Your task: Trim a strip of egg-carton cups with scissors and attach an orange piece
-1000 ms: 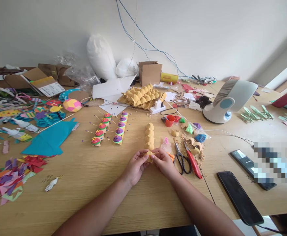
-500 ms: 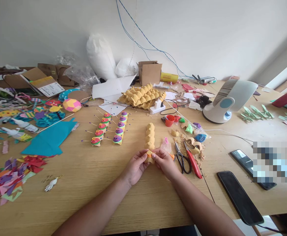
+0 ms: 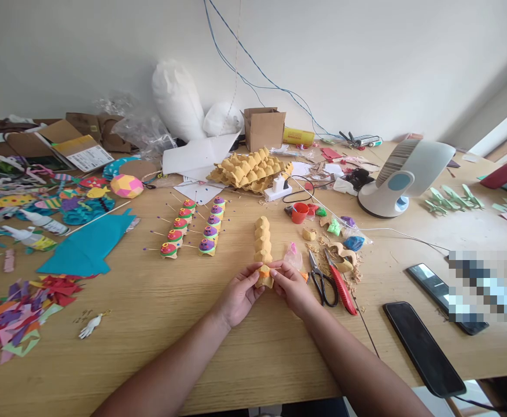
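Note:
A strip of yellowish egg carton cups (image 3: pixel 263 240) lies lengthwise in front of me, its near end between my hands. My left hand (image 3: pixel 241 295) is closed on the left side of the nearest cup, thumb on top. From the right, my right hand (image 3: pixel 291 286) pinches the same cup. A small band of orange clay (image 3: pixel 265 271) shows on that cup between my thumbs. To the left stand two decorated egg carton strips, one with red and green cups (image 3: pixel 175 236), the other with purple cups (image 3: pixel 210 231), both with thin sticks poking out.
Black-handled scissors (image 3: pixel 323 284) and a red-handled cutter (image 3: pixel 342 286) lie right of my hands. Beyond are clay packets (image 3: pixel 334 227), a red cup (image 3: pixel 299 213), stacked egg trays (image 3: pixel 251 171) and a white fan (image 3: pixel 403 179). Blue felt (image 3: pixel 88 243) lies left; a phone (image 3: pixel 425 347) is near right.
The egg carton strip's far end has swung slightly left. My fingers have shifted a little on the near cup, showing more of the orange clay.

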A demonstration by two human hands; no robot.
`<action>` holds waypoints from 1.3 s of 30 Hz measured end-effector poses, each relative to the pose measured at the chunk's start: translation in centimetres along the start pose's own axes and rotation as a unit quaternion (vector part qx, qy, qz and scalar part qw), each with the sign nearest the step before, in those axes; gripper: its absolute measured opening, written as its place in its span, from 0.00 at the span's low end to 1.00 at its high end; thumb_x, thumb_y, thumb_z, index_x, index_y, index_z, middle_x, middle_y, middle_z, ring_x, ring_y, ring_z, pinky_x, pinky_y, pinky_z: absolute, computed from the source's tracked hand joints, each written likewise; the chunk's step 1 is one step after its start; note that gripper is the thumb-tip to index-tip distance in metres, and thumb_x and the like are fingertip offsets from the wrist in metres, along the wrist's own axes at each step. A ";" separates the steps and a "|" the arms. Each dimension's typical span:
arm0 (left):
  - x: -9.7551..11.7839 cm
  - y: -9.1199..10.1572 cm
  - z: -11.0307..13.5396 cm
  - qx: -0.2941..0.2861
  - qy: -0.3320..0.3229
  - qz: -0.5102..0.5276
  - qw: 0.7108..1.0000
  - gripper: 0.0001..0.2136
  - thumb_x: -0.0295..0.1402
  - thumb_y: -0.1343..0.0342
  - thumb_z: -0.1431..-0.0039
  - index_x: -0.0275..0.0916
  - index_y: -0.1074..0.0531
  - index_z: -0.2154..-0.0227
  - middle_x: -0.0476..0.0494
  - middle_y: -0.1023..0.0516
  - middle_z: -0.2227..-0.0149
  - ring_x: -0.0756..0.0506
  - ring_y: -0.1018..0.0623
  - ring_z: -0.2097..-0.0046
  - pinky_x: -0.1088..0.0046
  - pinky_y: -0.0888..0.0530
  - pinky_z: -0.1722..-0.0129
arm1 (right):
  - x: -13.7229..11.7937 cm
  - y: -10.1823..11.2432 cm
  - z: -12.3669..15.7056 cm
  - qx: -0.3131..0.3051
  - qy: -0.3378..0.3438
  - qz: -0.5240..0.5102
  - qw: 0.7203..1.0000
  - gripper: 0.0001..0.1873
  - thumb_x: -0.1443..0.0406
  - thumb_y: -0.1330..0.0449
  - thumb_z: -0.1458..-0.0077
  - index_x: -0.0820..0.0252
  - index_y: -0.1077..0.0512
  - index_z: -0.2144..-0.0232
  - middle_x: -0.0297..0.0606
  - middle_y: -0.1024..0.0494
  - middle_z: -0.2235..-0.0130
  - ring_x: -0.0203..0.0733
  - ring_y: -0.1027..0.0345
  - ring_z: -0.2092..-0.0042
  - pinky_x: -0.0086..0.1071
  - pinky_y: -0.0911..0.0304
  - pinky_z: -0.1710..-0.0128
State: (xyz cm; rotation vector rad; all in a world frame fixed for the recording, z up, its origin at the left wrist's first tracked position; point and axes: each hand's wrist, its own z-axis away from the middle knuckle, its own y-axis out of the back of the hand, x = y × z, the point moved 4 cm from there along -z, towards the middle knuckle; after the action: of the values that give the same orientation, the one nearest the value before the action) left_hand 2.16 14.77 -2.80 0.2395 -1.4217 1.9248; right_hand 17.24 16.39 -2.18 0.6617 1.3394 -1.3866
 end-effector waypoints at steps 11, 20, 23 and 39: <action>0.0 0.0 0.1 -0.038 -0.004 -0.029 0.999 0.15 0.28 0.27 0.44 0.39 0.17 0.53 0.45 0.15 0.53 0.50 0.17 0.56 0.77 0.20 0.60 | -0.1 -0.1 0.2 -0.003 0.042 0.088 0.995 0.31 0.47 0.25 0.49 0.57 0.28 0.52 0.21 0.38 0.77 0.29 0.52 0.76 0.27 0.59 0.76; 0.1 -0.3 0.1 -0.059 0.006 -0.028 0.998 0.18 0.27 0.28 0.45 0.39 0.18 0.50 0.45 0.15 0.53 0.51 0.17 0.55 0.77 0.20 0.55 | -0.2 0.2 -0.1 0.005 0.038 0.072 0.997 0.32 0.46 0.22 0.55 0.57 0.27 0.57 0.23 0.37 0.75 0.31 0.50 0.75 0.28 0.56 0.75; 0.1 -0.3 0.1 -0.055 0.001 -0.030 0.998 0.19 0.27 0.26 0.47 0.39 0.17 0.51 0.45 0.15 0.52 0.51 0.17 0.55 0.77 0.20 0.55 | -0.2 0.1 -0.1 0.001 0.030 0.054 0.998 0.33 0.47 0.21 0.56 0.57 0.27 0.56 0.25 0.35 0.74 0.31 0.46 0.73 0.28 0.54 0.74; -0.1 0.3 -0.1 -0.006 -0.016 -0.050 0.999 0.22 0.28 0.22 0.53 0.38 0.18 0.53 0.43 0.14 0.57 0.49 0.16 0.57 0.75 0.19 0.54 | -1.0 -0.6 0.3 0.001 0.047 0.085 0.995 0.31 0.53 0.20 0.57 0.56 0.28 0.56 0.21 0.39 0.76 0.30 0.49 0.74 0.27 0.55 0.75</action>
State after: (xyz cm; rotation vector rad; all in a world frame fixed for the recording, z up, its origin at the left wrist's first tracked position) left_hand 2.09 14.77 -3.15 0.3300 -1.4159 1.8383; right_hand 17.09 16.27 -0.98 0.8322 1.3233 -1.2330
